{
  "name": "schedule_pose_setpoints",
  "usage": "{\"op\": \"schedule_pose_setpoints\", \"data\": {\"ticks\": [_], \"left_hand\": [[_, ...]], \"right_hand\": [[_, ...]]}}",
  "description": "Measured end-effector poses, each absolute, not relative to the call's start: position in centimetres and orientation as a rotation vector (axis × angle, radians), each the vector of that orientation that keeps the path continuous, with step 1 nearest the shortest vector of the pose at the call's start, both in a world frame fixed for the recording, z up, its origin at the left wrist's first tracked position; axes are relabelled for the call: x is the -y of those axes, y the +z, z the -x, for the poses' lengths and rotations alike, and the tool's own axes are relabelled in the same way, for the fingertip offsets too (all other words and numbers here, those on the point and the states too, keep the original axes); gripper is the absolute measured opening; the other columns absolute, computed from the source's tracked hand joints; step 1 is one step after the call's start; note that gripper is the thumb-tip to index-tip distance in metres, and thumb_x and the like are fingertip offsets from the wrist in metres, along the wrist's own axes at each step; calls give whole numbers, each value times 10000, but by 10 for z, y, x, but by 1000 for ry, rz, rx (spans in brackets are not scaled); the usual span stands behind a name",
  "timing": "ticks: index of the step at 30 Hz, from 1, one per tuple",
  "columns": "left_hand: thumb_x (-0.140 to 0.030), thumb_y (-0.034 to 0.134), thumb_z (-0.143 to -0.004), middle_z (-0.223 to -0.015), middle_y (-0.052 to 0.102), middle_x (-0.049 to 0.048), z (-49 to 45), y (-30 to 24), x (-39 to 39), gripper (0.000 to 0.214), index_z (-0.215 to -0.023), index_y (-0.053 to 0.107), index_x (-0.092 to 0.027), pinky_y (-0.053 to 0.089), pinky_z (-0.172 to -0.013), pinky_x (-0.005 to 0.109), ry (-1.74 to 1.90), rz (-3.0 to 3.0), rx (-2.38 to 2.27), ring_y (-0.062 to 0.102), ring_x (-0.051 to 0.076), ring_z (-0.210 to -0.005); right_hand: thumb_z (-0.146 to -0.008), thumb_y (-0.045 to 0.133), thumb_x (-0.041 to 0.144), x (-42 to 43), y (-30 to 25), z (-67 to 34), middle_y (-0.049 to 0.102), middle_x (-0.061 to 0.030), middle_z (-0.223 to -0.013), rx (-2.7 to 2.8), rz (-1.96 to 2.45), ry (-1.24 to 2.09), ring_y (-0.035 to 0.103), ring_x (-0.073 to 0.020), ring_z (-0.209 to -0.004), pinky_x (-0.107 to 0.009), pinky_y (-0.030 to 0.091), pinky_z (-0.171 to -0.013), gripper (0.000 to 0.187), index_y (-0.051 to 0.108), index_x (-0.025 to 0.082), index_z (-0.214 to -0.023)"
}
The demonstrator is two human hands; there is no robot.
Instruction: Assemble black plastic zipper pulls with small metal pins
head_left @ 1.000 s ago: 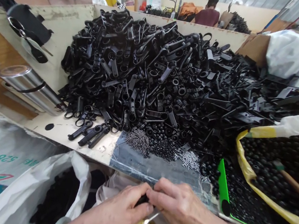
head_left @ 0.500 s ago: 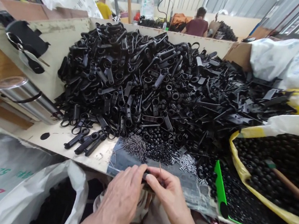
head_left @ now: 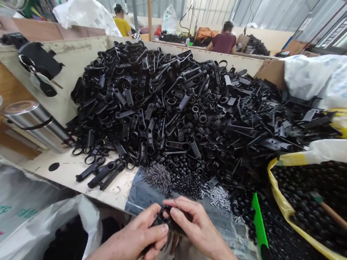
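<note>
Close to the table's front edge, my left hand (head_left: 143, 234) is closed around a black plastic part with a ring-shaped end (head_left: 162, 216). Its thumb lies along the near side, and the fingers hide much of the part's body. From the other side my right hand (head_left: 195, 223) pinches at the ring end, with thumb and fingertips together on it. Just beyond the hands, on a dark mat (head_left: 143, 196), lie small grey springs or screws (head_left: 157, 176), small black round pieces (head_left: 187, 182) and silver pins (head_left: 217, 195).
A big heap of black plastic parts (head_left: 170, 104) fills the table. At left are a steel flask (head_left: 35, 121) and an open white sack (head_left: 87, 216); at right, a green strip (head_left: 258, 225) and a yellow-edged sack (head_left: 282, 198) of black balls. Two people sit far back.
My left hand has rolled over, so its thumb and the part's ring end now show. My right hand keeps its pinch there. The view has tilted up slightly.
</note>
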State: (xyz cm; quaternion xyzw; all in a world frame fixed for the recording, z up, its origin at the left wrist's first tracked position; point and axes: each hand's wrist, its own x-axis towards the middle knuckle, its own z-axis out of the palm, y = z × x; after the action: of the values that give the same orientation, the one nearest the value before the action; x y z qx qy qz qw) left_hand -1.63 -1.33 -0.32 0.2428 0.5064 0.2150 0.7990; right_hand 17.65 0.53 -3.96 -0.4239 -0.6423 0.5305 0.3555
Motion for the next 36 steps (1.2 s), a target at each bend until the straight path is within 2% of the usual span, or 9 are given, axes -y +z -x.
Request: {"op": "schedule_pose_setpoints", "data": {"ticks": [4, 10, 16, 20, 25, 30, 33, 35, 36], "left_hand": [[-500, 841, -657, -615, 566, -94, 16, -4, 12, 1147, -1511, 179, -115, 209, -474, 222, 437, -517, -1085, 367, 68, -468], [-488, 804, -694, -607, 562, -100, 15, 2, 11, 940, -1418, 305, -154, 205, -452, 222, 387, -549, -1049, 376, 56, -432], [-536, 783, -765, -653, 555, -93, 21, -10, 17, 794, -1368, 398, -193, 168, -449, 212, 359, -623, -985, 372, 36, -431], [-499, 772, -796, -666, 566, -73, 25, -14, 17, 695, -1341, 479, -182, 148, -441, 226, 300, -616, -924, 327, 22, -416], [-444, 751, -828, -669, 584, -51, 28, -15, 19, 655, -1366, 506, -163, 171, -442, 226, 295, -610, -899, 329, 25, -414], [-499, 695, -849, -679, 583, -44, 35, -19, 22, 592, -1321, 544, -177, 232, -449, 213, 299, -748, -937, 373, 63, -455], [-483, 675, -851, -744, 622, -25, 36, -25, 13, 366, -1102, 626, -221, 376, -538, 224, 461, -1149, -1205, 499, 114, -573], [-414, 599, -918, -734, 655, -14, 31, -30, 3, 182, -886, 613, -235, 426, -607, 252, 555, -1570, -1447, 596, 156, -647], [-367, 555, -948, -715, 670, -9, 26, -34, -2, 182, -824, 594, -239, 432, -621, 267, 558, -1764, -1532, 636, 176, -663]], "right_hand": [[-957, 664, 480, -2, -41, -178, 629, -18, -831, 1695, 1168, 1359, 556, -162, -720, -265, 417, -626, 392, 775, 210, -1218], [-919, 669, 339, -1, -35, -177, 531, 20, -744, 1718, 1190, 1352, 439, -128, -633, -249, 323, -562, 327, 790, 208, -1194], [-859, 677, 213, 6, -38, -177, 580, 24, -776, 1715, 1210, 1352, 449, -115, -624, -239, 326, -554, 287, 791, 224, -1122], [-840, 664, 158, 11, -39, -180, 600, 27, -801, 1777, 1178, 1380, 439, -100, -617, -228, 320, -543, 261, 793, 223, -1057], [-824, 661, 139, 13, -35, -179, 592, 33, -789, 1795, 1178, 1393, 434, -97, -603, -221, 312, -530, 306, 801, 233, -1079], [-848, 714, 199, 22, -33, -181, 660, 12, -884, 1787, 1176, 1343, 522, -129, -677, -230, 379, -589, 364, 771, 290, -1196], [-895, 715, 318, 27, -40, -189, 679, 10, -855, 1626, 1319, 1220, 532, -146, -649, -241, 397, -577, 331, 747, 287, -1224], [-960, 643, 365, 27, -47, -196, 672, 9, -788, 1537, 1441, 1047, 539, -155, -631, -252, 404, -578, 212, 766, 255, -1094], [-988, 606, 373, 27, -50, -200, 669, 6, -767, 1522, 1491, 952, 553, -161, -639, -259, 413, -593, 205, 761, 241, -1015]]}}
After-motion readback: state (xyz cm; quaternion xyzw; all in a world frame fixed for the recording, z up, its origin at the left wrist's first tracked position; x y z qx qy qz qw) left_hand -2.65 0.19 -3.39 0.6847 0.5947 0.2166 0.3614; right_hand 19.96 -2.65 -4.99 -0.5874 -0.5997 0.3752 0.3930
